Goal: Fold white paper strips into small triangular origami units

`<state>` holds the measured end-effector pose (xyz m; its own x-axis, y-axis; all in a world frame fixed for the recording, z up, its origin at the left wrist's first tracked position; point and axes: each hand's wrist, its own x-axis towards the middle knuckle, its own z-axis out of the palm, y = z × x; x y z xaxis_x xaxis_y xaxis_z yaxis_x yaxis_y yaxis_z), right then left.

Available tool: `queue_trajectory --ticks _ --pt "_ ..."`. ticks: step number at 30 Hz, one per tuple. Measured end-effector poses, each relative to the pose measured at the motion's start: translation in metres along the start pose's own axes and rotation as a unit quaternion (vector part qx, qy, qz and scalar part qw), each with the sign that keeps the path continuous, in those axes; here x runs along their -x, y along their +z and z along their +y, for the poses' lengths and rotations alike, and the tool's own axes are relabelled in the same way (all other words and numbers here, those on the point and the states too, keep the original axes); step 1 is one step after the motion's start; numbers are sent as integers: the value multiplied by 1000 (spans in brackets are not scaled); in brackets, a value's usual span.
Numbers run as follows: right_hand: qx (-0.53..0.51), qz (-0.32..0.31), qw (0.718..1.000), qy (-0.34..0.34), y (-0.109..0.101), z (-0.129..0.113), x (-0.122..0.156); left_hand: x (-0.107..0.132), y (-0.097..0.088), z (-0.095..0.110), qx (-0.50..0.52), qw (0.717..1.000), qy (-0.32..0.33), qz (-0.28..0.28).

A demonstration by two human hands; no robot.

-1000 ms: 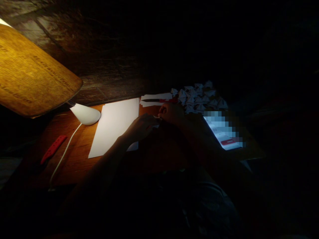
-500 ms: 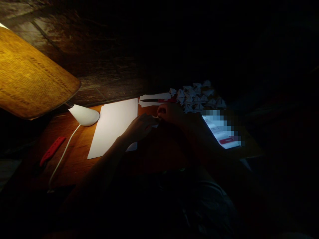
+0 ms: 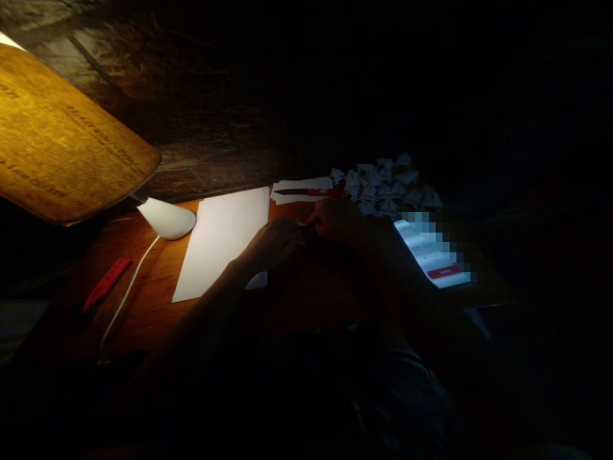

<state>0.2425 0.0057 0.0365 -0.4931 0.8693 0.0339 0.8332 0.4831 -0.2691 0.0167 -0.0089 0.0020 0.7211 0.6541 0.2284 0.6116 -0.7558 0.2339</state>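
In the dim middle of the table my left hand (image 3: 278, 241) is closed, palm down, beside the large white sheets. A pale edge of a small piece of paper (image 3: 301, 241) shows under its fingertips; the rest of it is in shadow. My right hand (image 3: 335, 219) meets the left one, its fingers bent in a pinch at the paper's far side. Just beyond the hands lies a knife (image 3: 306, 191) with a red handle and dark blade, on top of small cut paper sheets (image 3: 287, 199).
A stack of white paper (image 3: 225, 243) lies left of centre, beside a white lamp base (image 3: 170, 220) with a cord. Several folded paper pieces (image 3: 378, 188) are heaped at the back right. A lit phone (image 3: 426, 259) lies right, a red power strip (image 3: 106, 284) left.
The whole view has shifted slightly, with the table things a little to the right. My fingers have moved slightly on the paper, and less of its pale corner shows.
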Motion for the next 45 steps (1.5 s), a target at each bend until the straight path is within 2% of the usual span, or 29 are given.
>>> queue_trajectory --ticks 5,17,45 --pt "23 -44 999 -11 -4 -1 2 0 0 0 -18 1000 -7 -10" --pt "65 -79 995 18 -17 -21 4 0 0 0 -45 999 -9 -30" --pt "-5 -101 995 10 -13 -9 5 -1 4 -2 -40 999 -12 -17"
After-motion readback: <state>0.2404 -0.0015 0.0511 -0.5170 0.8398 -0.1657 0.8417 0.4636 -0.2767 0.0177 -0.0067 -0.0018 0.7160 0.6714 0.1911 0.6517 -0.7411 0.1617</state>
